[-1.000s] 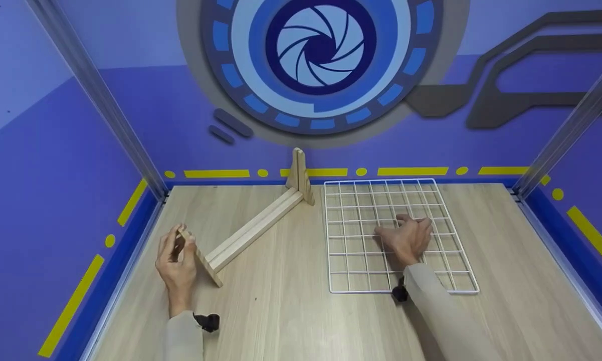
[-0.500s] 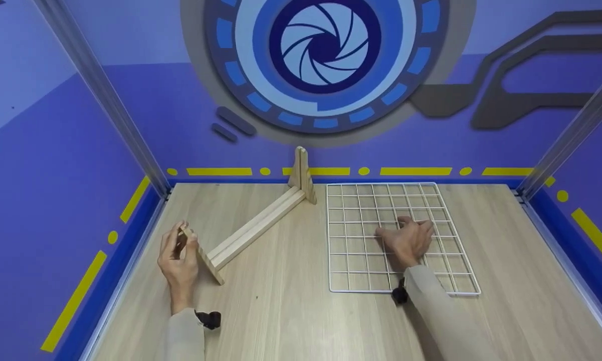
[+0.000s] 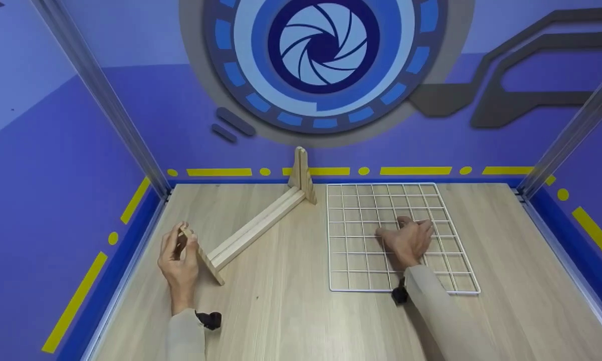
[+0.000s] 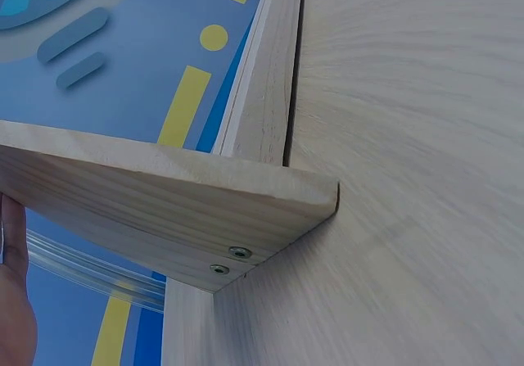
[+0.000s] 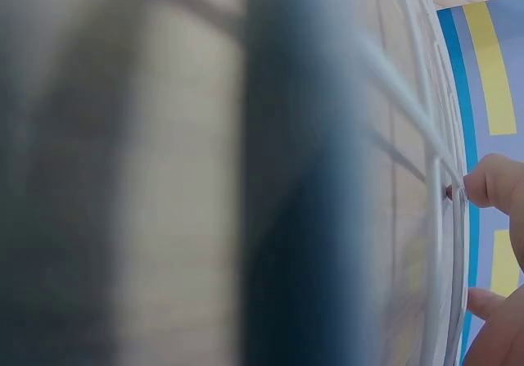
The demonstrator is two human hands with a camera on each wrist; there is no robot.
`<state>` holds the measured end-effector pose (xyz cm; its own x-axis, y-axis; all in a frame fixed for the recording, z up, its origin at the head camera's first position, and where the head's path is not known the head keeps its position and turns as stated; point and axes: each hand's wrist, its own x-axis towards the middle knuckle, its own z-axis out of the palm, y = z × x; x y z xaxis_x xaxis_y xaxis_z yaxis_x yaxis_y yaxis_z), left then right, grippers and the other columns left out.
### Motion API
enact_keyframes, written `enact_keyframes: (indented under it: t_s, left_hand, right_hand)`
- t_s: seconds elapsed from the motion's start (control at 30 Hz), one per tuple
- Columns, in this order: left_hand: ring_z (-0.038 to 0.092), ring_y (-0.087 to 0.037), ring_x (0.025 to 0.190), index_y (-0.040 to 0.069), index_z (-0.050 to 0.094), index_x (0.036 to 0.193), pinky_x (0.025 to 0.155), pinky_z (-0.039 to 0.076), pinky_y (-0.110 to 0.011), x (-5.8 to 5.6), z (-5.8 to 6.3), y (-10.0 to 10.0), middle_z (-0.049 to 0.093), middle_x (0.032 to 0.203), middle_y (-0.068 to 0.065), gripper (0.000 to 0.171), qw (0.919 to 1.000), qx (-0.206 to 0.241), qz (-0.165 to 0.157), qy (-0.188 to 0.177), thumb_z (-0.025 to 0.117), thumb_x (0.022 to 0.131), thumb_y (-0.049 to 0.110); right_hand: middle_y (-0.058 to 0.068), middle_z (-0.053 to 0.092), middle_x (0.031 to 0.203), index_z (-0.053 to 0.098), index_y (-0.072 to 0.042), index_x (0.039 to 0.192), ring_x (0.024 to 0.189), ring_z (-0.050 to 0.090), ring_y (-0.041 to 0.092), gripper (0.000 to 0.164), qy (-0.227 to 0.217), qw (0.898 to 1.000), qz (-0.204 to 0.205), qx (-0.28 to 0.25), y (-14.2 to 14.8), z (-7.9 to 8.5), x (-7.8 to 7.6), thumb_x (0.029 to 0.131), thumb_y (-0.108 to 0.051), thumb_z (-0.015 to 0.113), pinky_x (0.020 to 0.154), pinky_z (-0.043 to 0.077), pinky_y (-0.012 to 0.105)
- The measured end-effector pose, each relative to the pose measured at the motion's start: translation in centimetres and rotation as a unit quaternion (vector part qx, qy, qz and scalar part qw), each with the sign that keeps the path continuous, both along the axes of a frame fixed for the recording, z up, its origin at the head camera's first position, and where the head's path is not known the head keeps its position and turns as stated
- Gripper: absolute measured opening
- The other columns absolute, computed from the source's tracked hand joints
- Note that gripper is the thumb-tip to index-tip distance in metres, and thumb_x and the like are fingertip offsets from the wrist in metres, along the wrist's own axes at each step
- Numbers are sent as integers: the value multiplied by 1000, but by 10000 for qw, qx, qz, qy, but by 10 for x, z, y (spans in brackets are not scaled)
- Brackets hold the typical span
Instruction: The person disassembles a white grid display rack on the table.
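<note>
A wooden stand (image 3: 258, 230), two shaped end boards joined by a pair of rails, stands diagonally on the left of the table. My left hand (image 3: 179, 271) grips the upper part of its near end board (image 4: 164, 194), thumb on one side and fingers on the other. Two screw heads (image 4: 239, 252) show low on that board in the left wrist view. To the right is a white wire grid panel (image 3: 351, 245). My right hand (image 3: 408, 240) holds it near the middle, with fingertips curled at the wires. A blurred wire fills much of the right wrist view.
The wood-grain table (image 3: 290, 321) is bounded by a blue printed back wall (image 3: 145, 110) and side walls. Metal posts (image 3: 105, 100) rise at the back corners. The stand's far end board (image 3: 301, 175) is close to the back wall.
Both hands, the wooden stand and the grid panel keep their places. Only the head view shifts slightly.
</note>
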<state>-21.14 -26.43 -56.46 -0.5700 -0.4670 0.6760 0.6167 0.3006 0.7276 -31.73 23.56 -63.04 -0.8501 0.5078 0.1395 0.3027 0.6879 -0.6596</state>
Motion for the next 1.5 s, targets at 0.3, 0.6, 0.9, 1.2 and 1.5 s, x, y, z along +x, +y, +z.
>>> enact_keyframes:
  t_s: [0.3, 0.6, 0.9, 1.2, 1.5]
  left_hand:
    - [69, -1, 106, -19, 62, 132, 96, 56, -14, 4, 7, 2, 68, 122, -1, 42, 10000, -18, -4, -70, 64, 90, -23]
    - [70, -2, 106, -19, 62, 132, 96, 56, -15, -5, -7, -3, 69, 121, -5, 43, 9999, -2, 97, -72, 64, 89, -24]
    - [71, -8, 108, -12, 65, 136, 98, 57, -18, -13, -21, -13, 69, 123, 4, 45, 9999, 57, 1, -84, 67, 91, -20]
    - [71, -4, 108, -14, 64, 135, 97, 57, -17, -11, -24, -14, 70, 123, -8, 48, 10000, -37, 53, -1, 65, 89, -24]
    - [71, -3, 104, -18, 63, 131, 94, 57, -15, 7, 9, -6, 73, 121, -12, 43, 9992, -281, -154, -248, 66, 89, -21]
  right_hand:
    - [27, 48, 130, 74, -8, 135, 123, 41, 43, 74, -208, 9998, 50, 24, 0, 1, -1, 71, -42, 90, 95, 39, 55]
    - [28, 47, 136, 72, -9, 138, 126, 40, 44, 72, -305, 9995, 109, -22, -1, 3, -1, 76, -42, 87, 99, 38, 59]
    - [30, 47, 136, 69, -7, 141, 126, 43, 47, 73, -297, 9990, 235, 220, -4, 8, -2, 81, -44, 85, 98, 39, 62]
    - [30, 49, 134, 71, -8, 139, 123, 43, 47, 74, -292, 9989, 240, 272, -3, 4, 2, 78, -46, 87, 94, 33, 60]
    - [34, 44, 146, 69, -7, 139, 133, 37, 53, 72, -217, 9991, 352, 128, 0, 3, 5, 80, -45, 87, 101, 28, 65]
